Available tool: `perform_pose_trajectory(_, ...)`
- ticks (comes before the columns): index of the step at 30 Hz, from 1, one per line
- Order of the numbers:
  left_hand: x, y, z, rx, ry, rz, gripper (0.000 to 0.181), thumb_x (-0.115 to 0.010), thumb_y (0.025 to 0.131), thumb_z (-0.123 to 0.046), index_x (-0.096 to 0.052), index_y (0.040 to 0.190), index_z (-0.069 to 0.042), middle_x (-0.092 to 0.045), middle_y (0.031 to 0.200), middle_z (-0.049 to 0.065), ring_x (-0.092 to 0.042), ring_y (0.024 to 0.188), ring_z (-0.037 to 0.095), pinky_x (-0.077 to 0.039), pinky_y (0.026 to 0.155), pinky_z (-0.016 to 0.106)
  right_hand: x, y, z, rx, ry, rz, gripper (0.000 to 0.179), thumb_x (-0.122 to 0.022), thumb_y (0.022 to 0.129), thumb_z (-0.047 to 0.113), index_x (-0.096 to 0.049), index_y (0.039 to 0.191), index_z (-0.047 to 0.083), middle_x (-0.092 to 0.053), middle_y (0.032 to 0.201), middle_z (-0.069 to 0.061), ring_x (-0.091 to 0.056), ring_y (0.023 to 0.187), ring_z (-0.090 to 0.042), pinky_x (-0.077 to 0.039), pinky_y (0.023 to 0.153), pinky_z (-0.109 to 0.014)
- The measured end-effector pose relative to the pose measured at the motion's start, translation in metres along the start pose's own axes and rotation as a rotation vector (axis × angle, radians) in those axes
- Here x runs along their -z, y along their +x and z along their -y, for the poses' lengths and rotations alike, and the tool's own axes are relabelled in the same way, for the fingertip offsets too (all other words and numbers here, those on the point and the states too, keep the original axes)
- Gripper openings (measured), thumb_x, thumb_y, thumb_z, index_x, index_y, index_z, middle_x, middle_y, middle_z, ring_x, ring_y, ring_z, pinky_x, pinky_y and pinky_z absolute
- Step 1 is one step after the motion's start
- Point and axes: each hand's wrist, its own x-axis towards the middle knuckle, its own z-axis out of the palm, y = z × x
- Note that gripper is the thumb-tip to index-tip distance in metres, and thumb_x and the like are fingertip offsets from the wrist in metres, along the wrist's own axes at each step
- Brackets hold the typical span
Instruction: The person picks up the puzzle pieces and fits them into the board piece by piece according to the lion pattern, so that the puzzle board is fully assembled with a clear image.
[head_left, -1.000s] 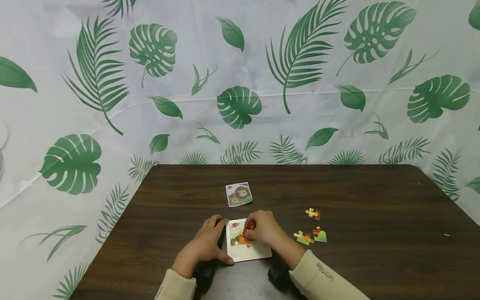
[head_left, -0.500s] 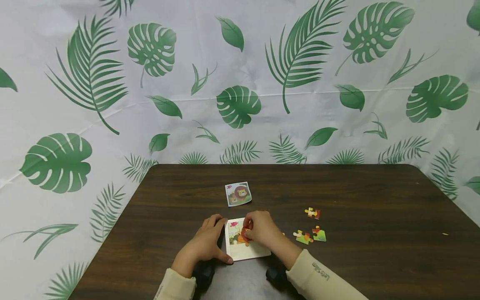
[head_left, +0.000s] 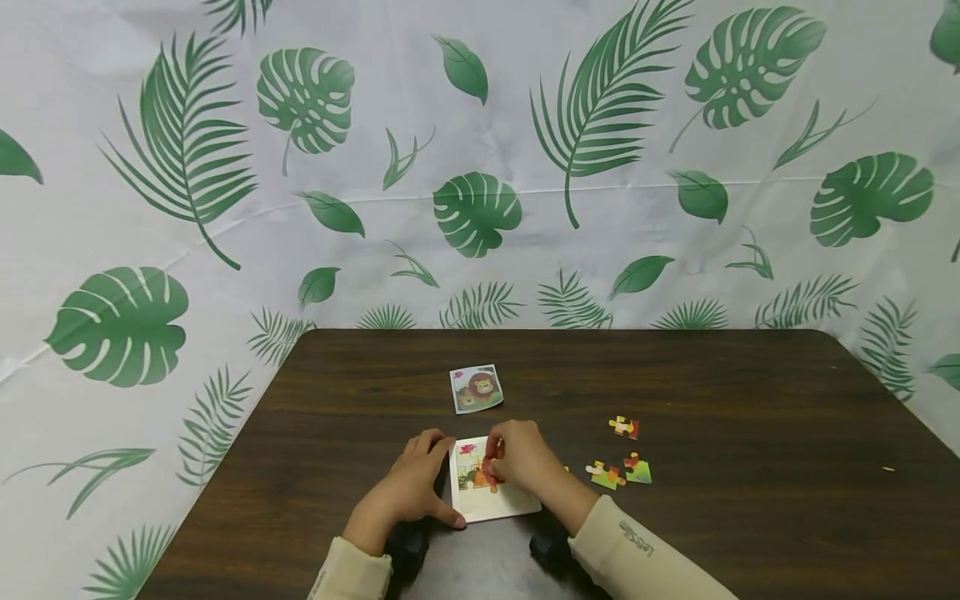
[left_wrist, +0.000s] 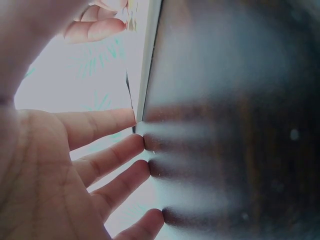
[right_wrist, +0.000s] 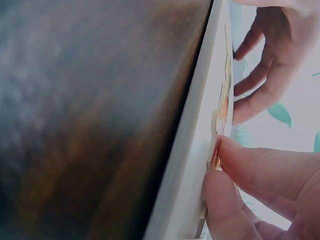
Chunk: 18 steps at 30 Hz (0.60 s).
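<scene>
A pale puzzle board lies on the table between my hands. Along its left side rests my left hand, thumb at the near corner and index finger at the far one. The left wrist view shows that hand's fingers spread and fairly straight. Over the board, my right hand pinches a reddish puzzle piece between thumb and finger, low against the board. Fitted pieces show at the board's left, one with a pink flower. My right hand hides part of the board.
Loose puzzle pieces lie to the right: a yellow-red one, an orange-green one and a green one. A bit of another shows by my right wrist. A lion picture card lies beyond the board on the dark table.
My right wrist has shifted slightly left, its fingers still on the reddish piece, and a yellow bit beside the wrist has come into sight. My left hand has stayed at the board's edge.
</scene>
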Motion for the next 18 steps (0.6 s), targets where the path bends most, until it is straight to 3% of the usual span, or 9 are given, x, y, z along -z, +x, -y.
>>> perform_pose_trajectory(13, -0.0004, 0.0007, 0.0000, 0.014, -0.008, 0.007, 0.102, -0.088, 0.055, -0.039, -0.040, 0.134, 0.002, -0.033, 0.133, 0.020, -0.030, 0.123, 0.041, -0.030, 0.094, 0.058, 0.0010, 0.0055, 0.0052, -0.048, -0.092, 0.040, 0.023, -0.080, 0.067, 0.005, -0.059, 0.064, 0.013, -0.049, 0.057, 0.001, -0.045, 0.054, -0.013, -0.035, 0.044, -0.024)
perform_pose_trajectory(18, -0.0005, 0.0009, 0.0007, 0.010, -0.010, 0.003, 0.101, -0.088, 0.055, -0.038, -0.040, 0.134, 0.002, -0.033, 0.132, 0.020, -0.030, 0.122, 0.041, -0.030, 0.094, 0.058, 0.0020, 0.0041, 0.0070, -0.029, -0.093, 0.049, 0.021, -0.078, 0.069, 0.005, -0.059, 0.064, 0.014, -0.049, 0.056, 0.003, -0.044, 0.054, -0.013, -0.035, 0.045, -0.024)
